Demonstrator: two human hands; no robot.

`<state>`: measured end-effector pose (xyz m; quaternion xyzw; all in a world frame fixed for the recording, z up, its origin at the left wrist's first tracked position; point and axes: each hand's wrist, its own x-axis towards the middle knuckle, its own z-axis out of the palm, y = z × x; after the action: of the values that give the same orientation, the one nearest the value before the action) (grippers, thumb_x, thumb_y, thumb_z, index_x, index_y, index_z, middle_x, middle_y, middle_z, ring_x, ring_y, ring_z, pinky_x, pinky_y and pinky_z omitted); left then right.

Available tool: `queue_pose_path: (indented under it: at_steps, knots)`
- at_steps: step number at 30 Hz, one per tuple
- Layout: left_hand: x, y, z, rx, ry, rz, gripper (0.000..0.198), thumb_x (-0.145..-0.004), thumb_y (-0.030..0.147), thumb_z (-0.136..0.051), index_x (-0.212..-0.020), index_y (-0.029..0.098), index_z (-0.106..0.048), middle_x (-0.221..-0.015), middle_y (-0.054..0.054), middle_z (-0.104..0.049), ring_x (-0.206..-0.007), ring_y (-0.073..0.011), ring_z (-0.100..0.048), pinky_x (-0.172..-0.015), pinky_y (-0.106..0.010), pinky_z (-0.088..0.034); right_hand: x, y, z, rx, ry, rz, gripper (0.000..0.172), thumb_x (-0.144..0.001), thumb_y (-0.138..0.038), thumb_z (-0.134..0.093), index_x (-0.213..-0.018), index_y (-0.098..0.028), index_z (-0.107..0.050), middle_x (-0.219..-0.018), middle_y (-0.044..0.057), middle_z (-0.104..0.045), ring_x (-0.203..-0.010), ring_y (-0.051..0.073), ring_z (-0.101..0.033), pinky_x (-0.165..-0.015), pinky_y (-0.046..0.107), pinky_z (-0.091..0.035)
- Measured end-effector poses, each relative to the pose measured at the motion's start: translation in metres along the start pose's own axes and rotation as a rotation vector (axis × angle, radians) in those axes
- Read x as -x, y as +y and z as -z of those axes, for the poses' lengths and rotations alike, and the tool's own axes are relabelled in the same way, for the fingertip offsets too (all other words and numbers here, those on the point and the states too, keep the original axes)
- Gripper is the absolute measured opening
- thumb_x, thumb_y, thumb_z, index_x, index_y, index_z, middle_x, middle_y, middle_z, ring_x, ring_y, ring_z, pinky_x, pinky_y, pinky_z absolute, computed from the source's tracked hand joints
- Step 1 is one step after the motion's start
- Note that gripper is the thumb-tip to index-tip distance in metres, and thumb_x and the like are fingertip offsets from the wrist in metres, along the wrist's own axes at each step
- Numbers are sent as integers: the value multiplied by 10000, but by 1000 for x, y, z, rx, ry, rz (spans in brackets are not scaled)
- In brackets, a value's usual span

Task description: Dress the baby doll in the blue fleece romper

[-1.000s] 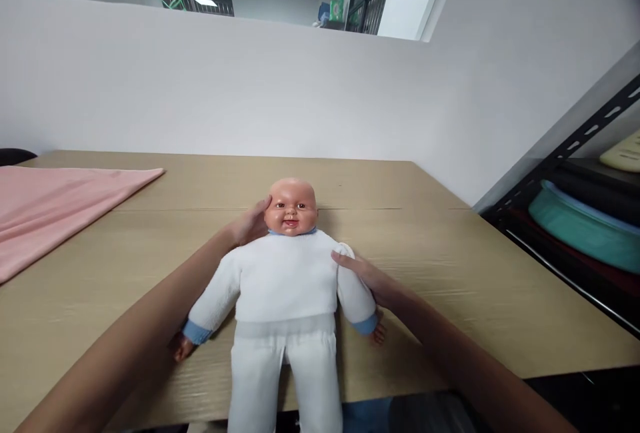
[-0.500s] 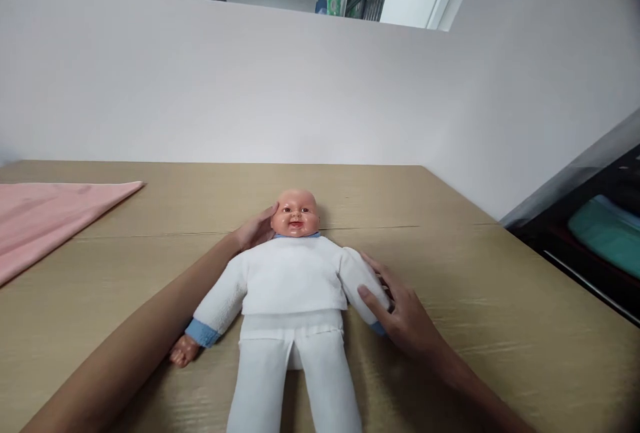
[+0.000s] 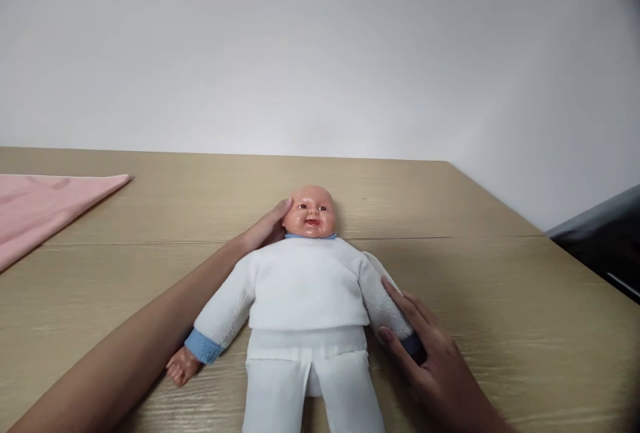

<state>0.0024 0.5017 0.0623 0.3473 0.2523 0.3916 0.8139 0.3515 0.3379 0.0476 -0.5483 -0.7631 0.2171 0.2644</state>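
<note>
A baby doll point(image 3: 309, 286) in a white fleece top and white trousers with blue cuffs and collar lies on its back on the table, head away from me. My left hand point(image 3: 270, 223) cups the side of the doll's head, thumb against its temple; its other fingers are hidden behind the head and neck. Around the doll's forearm on the right, just above the blue cuff, is my right hand point(image 3: 425, 336), with fingers along the outer side and thumb on the inner side. The doll's other hand point(image 3: 183, 366) rests beside my left forearm.
The wooden table point(image 3: 475, 286) has a seam running across it. A pink cloth point(image 3: 45, 206) lies flat at the far left. A white wall point(image 3: 250, 53) stands behind the table. A dark object point(image 3: 600, 240) is beyond the right edge.
My view has tilted down and shifted slightly left, so the doll appears farther right. My right hand has slid down the doll's sleeve towards the cuff; my left hand stays at the head.
</note>
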Motion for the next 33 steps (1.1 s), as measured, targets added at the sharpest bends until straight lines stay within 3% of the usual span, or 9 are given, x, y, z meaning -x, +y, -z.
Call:
queue_pose_path:
  at_steps: [12, 18, 20, 23, 26, 29, 31, 33]
  knots:
    - [5, -2, -7, 9, 60, 49, 794, -1030, 701, -576, -1594, 143, -564, -1591, -171, -632, -1522, -379, -554, -1317, -503, -401, -2, -2, 3, -5, -22, 24, 632, -1095, -465, -556, -1694, -413, -361, -1619, 81, -577, -1485, 297, -570, -1229, 518, -501]
    - [13, 3, -10, -162, 115, 47, 797, -986, 755, -595, -1504, 149, -627, -1541, -189, -675, -1441, -382, -630, -1267, -502, -453, -4, -3, 2, 0, 27, 81, 613, -1089, -460, -562, -1677, -386, -404, -1585, 78, -604, -1451, 300, -601, -1204, 503, -524]
    - [21, 8, -12, -339, 205, -59, 721, -1003, 714, -598, -1471, 167, -634, -1519, -182, -691, -1395, -350, -666, -1223, -471, -492, -3, -3, -1, 7, 41, 97, 609, -1086, -458, -562, -1671, -375, -415, -1566, 81, -615, -1440, 301, -606, -1199, 502, -528]
    - [38, 17, -21, -732, 449, -217, 607, -1021, 657, -578, -1382, 176, -660, -1405, -177, -744, -1271, -315, -722, -1090, -453, -567, -5, -1, -7, 27, 84, 130, 594, -1087, -454, -554, -1655, -319, -440, -1546, 122, -603, -1424, 310, -601, -1200, 526, -518]
    - [59, 22, -45, -931, 658, -314, 510, -1007, 619, -586, -1236, 176, -692, -1351, -154, -732, -1263, -317, -672, -1077, -458, -529, -11, -2, -4, 60, 198, 178, 611, -1054, -468, -597, -1607, -230, -487, -1539, 179, -579, -1450, 347, -554, -1241, 599, -458]
    - [85, 10, -89, -1013, 785, -472, 389, -1021, 566, -592, -1093, 197, -692, -1264, -99, -738, -1205, -281, -656, -1101, -419, -468, -12, -11, 17, 58, 316, 160, 620, -1013, -494, -639, -1539, -179, -543, -1501, 215, -594, -1426, 383, -555, -1194, 656, -482]
    - [107, -11, -129, -1112, 777, -596, 365, -1044, 556, -584, -995, 206, -679, -1103, -67, -759, -1060, -257, -692, -1016, -396, -500, 2, -19, 35, 22, 412, 142, 545, -1021, -481, -634, -1484, -198, -588, -1455, 197, -625, -1360, 365, -598, -1115, 630, -551]
    - [137, -41, -169, -1184, 675, -678, 312, -1057, 482, -603, -904, 213, -642, -1041, -52, -744, -1028, -242, -691, -1001, -380, -510, 34, -22, 48, -28, 533, 151, 462, -1037, -424, -625, -1459, -237, -598, -1433, 164, -634, -1316, 341, -619, -1080, 599, -576]
